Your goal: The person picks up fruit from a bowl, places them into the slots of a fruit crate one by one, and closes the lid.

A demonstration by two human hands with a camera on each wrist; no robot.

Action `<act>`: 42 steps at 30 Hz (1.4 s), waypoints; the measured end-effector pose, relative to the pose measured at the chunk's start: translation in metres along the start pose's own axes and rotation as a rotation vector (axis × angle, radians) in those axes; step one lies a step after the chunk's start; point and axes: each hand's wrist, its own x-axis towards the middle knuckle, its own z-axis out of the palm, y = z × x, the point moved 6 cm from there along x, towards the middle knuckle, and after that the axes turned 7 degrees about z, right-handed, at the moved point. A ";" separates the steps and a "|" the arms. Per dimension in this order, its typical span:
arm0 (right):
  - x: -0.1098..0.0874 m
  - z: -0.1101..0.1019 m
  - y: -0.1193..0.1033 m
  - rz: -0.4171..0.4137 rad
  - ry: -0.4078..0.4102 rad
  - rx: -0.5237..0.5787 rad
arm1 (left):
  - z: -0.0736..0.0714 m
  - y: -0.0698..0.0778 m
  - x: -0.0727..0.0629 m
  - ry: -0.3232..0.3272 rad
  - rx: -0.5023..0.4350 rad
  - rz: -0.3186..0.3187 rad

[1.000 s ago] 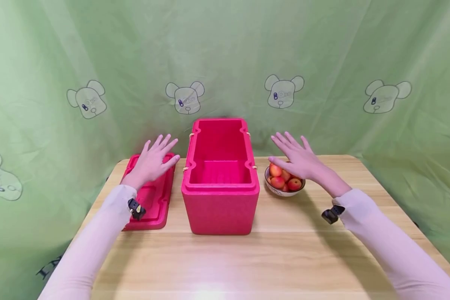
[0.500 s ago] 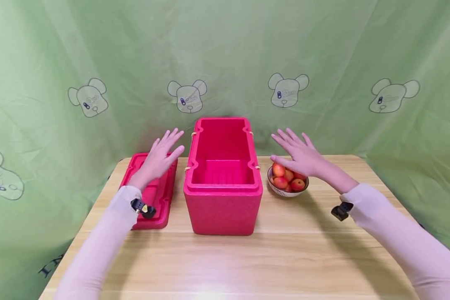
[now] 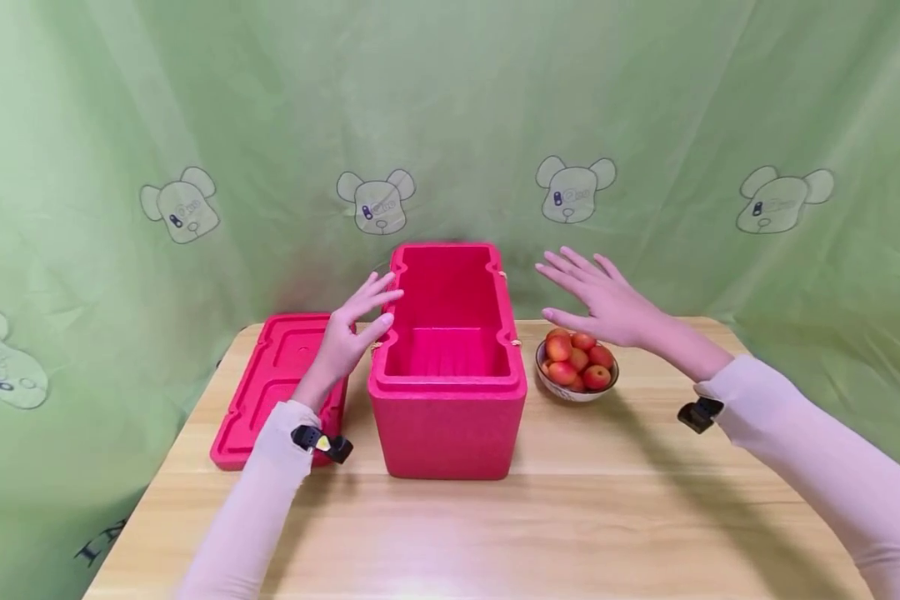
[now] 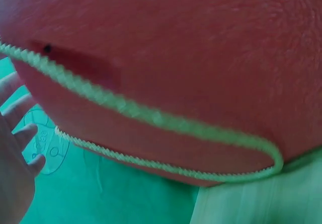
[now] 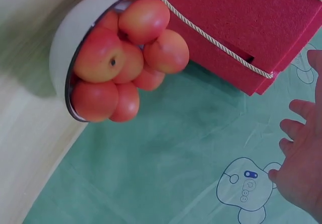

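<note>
In the head view a red foam box (image 3: 450,433) without its lid stands mid-table, its inside visible. My left hand (image 3: 348,337) is at the box's left rim, fingers spread and slightly bent; whether it touches the rim cannot be told. The left wrist view shows the hand (image 4: 17,153) beside the box wall (image 4: 211,58), along which a pale rope (image 4: 151,116) hangs in a loop. My right hand (image 3: 607,304) hovers above and behind a bowl (image 3: 570,394) of round red-orange fruit (image 3: 577,358), holding nothing. In the right wrist view its fingers (image 5: 294,128) are apart from bowl and box.
The red lid (image 3: 258,408) lies on the wooden table (image 3: 450,533) left of the box, partly behind my left forearm. A green curtain (image 3: 465,100) with bear-head drawings hangs behind the table and on both sides.
My left hand has moved right, from over the lid to the box's left rim, uncovering more of the lid. The right hand has risen slightly and shows more of the fruit.
</note>
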 end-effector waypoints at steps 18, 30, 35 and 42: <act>-0.021 0.042 0.015 -0.116 0.032 0.055 | 0.009 0.000 0.004 0.002 0.080 0.120; -0.028 0.051 0.008 -0.241 0.140 -0.026 | 0.008 0.012 0.011 -0.077 0.213 0.113; -0.029 0.050 0.007 -0.279 0.151 -0.040 | 0.008 0.011 0.012 -0.101 0.220 0.098; -0.032 0.056 0.007 -0.283 0.132 -0.124 | 0.010 0.004 0.006 -0.132 0.198 0.048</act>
